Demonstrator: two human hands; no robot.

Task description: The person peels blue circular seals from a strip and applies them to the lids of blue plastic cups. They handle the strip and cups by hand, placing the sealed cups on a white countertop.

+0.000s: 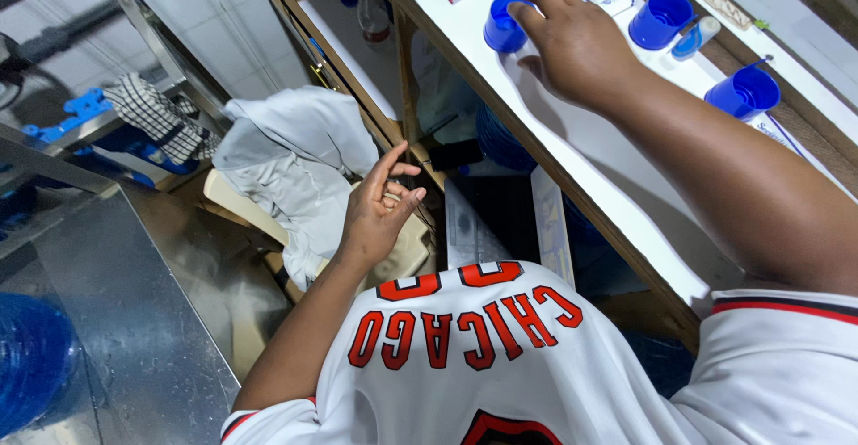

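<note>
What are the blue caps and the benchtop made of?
Caps: likely moulded plastic, glossy, uniform blue, thin walls. Benchtop: smooth white, semi-matte, looks like laminate or painted board on a wood frame; can't confirm. Right hand touches one cap.

A long white worktop [572, 155] on a wooden frame runs along the right. Below it, a chair [234, 197] draped with grey cloth [295, 155] stands by a steel surface [134, 320]. White tiled wall [210, 25] behind; checked cloth [156, 116] hangs nearby.
</note>
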